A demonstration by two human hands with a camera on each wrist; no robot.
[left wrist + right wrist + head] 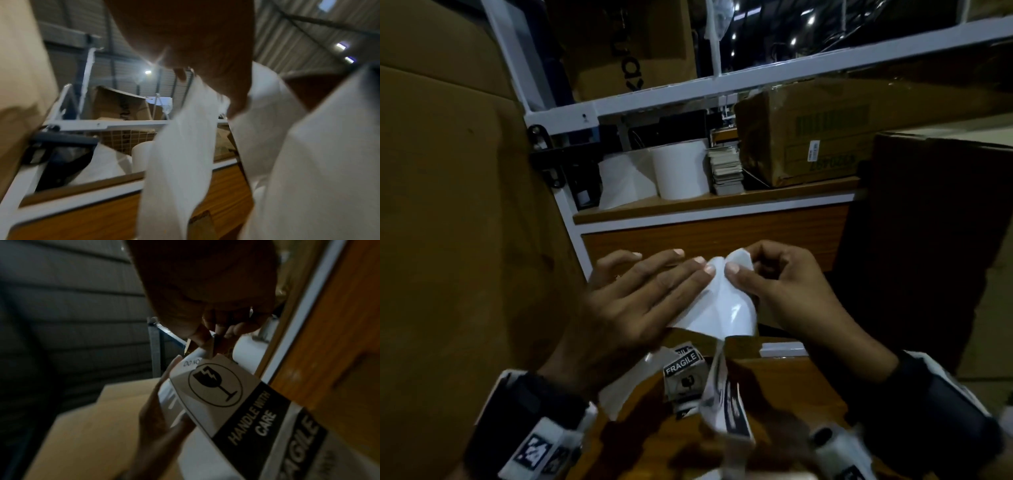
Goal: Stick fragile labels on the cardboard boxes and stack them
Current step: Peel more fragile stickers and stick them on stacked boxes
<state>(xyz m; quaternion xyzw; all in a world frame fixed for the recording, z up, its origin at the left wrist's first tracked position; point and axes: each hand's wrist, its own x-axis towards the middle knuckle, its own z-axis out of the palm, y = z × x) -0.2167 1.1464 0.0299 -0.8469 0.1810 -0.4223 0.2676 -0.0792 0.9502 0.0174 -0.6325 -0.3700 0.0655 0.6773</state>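
A white strip of fragile labels point(722, 308) is held up in the air over the wooden table point(784, 387). Its tail, printed FRAGILE point(685, 368), hangs down toward me. My left hand point(640, 294) lays straight fingers across the strip's blank back, and its thumb point(158, 402) lies on the printed side. My right hand point(743, 270) pinches the strip's curled top corner between thumb and forefinger. The right wrist view shows the broken-glass label point(216, 386) reading HANDLE WITH CARE just below that pinch point(213, 337). A big cardboard box point(448, 205) stands close on the left.
Another dark cardboard box point(928, 222) stands on the right. Behind, a wooden shelf point(715, 202) carries two white rolls point(681, 171), a stack of cards point(726, 171) and a taped box point(808, 137). A white metal frame point(756, 73) runs above it.
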